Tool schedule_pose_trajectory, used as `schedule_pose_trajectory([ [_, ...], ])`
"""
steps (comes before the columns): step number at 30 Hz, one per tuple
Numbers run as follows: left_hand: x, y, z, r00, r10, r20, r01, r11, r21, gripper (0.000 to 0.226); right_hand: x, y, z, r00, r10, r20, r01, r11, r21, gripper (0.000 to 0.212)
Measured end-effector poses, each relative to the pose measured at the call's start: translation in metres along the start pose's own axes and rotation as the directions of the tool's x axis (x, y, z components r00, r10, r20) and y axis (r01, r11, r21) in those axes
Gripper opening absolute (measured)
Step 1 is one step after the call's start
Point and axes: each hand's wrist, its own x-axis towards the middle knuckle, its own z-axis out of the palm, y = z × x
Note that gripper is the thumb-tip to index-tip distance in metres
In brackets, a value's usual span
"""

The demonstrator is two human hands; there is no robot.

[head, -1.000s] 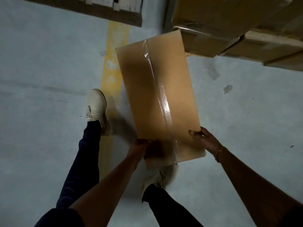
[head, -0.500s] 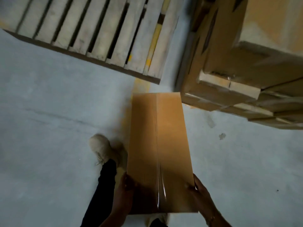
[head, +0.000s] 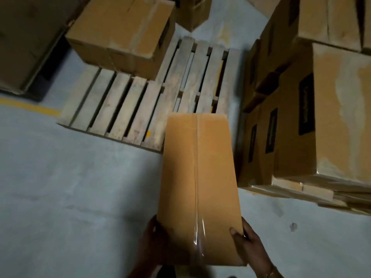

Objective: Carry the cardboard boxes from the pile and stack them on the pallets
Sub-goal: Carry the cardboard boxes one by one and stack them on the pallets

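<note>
Box (head: 197,187), taped lengthwise, is held above the floor (head: 70,197), its far end over the pallet's (head: 120,105) near corner. Two hands clamp its near end: the right hand (head: 249,245) has its thumb on top and fingers hidden beneath; the left hand (head: 154,243) is dim, gripping the edge. One second box (head: 122,35) sits on the pallet. The stack (head: 301,117) on the right is cut off.
</note>
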Motion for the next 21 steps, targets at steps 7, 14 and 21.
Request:
schedule_pose_trajectory([
  [7,0.065,0.090,-0.037,0.993,0.111,0.024,-0.110,0.993,-0.044,0.037,0.041,-0.119,0.013,0.993,-0.117,0.035,0.115,0.992,0.049,0.044],
  [14,0.130,0.202,-0.027,0.983,0.166,0.080,-0.160,0.985,-0.070,0.050,0.125,-0.212,-0.007,0.991,-0.133,0.016,0.128,0.975,0.181,0.042],
  [21,0.200,0.301,0.001,0.991,0.128,0.027,-0.125,0.989,-0.079,0.049,0.230,-0.294,-0.042,0.995,-0.088,0.043,0.078,0.979,0.187,0.040],
])
